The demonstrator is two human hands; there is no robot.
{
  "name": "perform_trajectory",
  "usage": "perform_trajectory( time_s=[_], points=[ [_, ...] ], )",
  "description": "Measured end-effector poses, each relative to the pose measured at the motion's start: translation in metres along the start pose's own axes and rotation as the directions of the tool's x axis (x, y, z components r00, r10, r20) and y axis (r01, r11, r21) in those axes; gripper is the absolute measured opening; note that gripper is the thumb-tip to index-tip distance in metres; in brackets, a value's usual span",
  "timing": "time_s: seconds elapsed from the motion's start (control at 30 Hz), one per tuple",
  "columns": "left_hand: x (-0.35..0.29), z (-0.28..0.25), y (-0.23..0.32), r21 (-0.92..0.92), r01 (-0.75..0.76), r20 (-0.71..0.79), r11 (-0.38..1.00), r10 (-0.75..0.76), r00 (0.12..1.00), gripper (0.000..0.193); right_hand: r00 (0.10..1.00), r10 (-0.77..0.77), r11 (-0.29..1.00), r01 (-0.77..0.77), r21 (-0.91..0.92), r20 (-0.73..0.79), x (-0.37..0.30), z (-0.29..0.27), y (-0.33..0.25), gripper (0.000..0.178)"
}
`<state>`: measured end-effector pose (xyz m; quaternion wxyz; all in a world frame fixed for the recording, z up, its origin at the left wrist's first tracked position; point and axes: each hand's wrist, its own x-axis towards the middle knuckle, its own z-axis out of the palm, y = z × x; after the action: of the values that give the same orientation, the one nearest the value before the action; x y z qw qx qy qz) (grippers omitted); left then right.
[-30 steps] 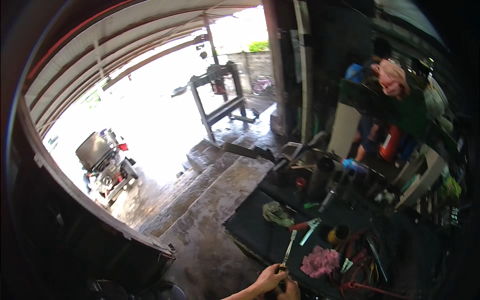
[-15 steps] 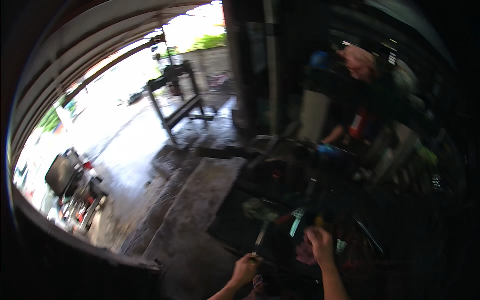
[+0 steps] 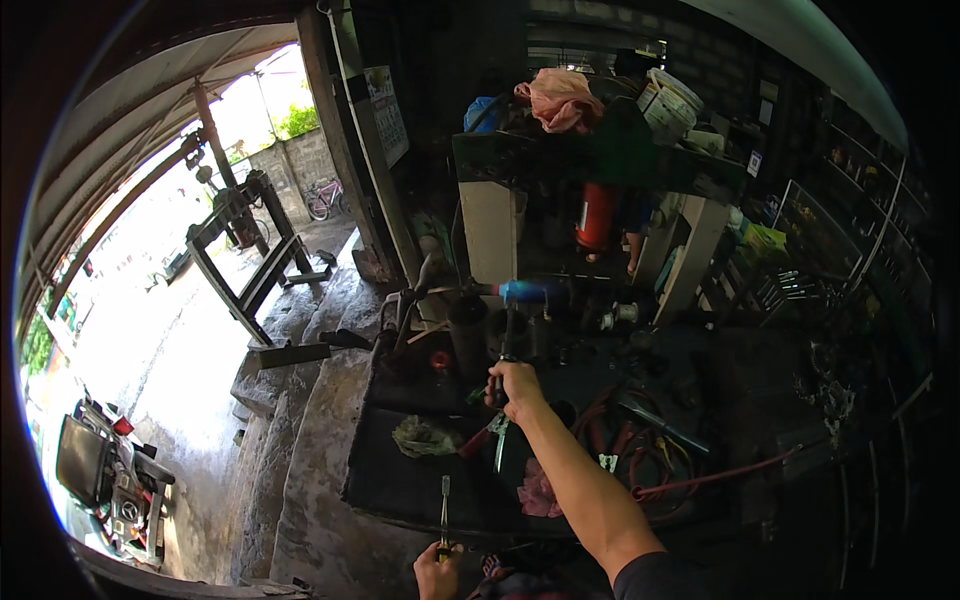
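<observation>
Near the lower edge my left hand (image 3: pixel 437 574) is closed around the yellow and black handle of a screwdriver (image 3: pixel 445 505), its metal shank pointing up and away from me. My right arm reaches forward over the dark work table (image 3: pixel 400 485). At its end my right hand (image 3: pixel 516 387) is closed round a dark handle-like thing (image 3: pixel 507 362); its exact kind cannot be made out in the shade. Just below that hand lies a bright metal tool (image 3: pixel 500 447). A crumpled greenish rag (image 3: pixel 425 437) is to its left, and a pink rag (image 3: pixel 540 490) sits beside my right forearm.
Red hoses (image 3: pixel 650 490) coil on the right of the table, with a metal bar (image 3: pixel 665 428) over them. Behind stands a bench (image 3: pixel 600 155) bearing cloths and buckets, with a red cylinder (image 3: pixel 594 218) below. A concrete step (image 3: pixel 325 470) and a parked motorcycle (image 3: pixel 115 490) are left.
My head has turned right, so the scene shifts left. My right hand has moved forward from beside the pink rag to the table's far part. The left hand still holds the screwdriver.
</observation>
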<state>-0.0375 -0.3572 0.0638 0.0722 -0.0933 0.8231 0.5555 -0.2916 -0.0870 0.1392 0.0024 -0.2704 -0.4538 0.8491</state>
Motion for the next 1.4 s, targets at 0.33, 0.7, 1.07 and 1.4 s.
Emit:
perform_trajectory(
  time_s=[0.33, 0.7, 1.07, 1.4],
  points=[
    [0.01, 0.003, -0.015, -0.009, 0.088, -0.072, 0.996, -0.089, 0.993, 0.018, 0.854, -0.504, 0.358, 0.071, -0.931, -0.129, 0.001, -0.141, -0.084, 0.044],
    [0.015, 0.018, 0.004, 0.115, 0.016, -0.046, 0.993, -0.011, 0.999, 0.025, 0.946, -0.32, 0.523, 0.14, -0.841, -0.041, -0.009, -0.178, -0.117, 0.033],
    [0.037, 0.001, 0.009, 0.091, 0.097, -0.022, 0.991, -0.096, 0.995, 0.025, 0.959, -0.13, -0.641, 0.111, -0.759, 0.25, -0.122, -0.124, -0.178, 0.025],
    [0.053, 0.014, 0.054, 0.131, 0.009, 0.034, 0.991, -0.014, 0.999, 0.028, 0.955, 0.024, -0.704, 0.226, -0.673, 0.296, -0.077, -0.097, -0.12, 0.018]
  ],
)
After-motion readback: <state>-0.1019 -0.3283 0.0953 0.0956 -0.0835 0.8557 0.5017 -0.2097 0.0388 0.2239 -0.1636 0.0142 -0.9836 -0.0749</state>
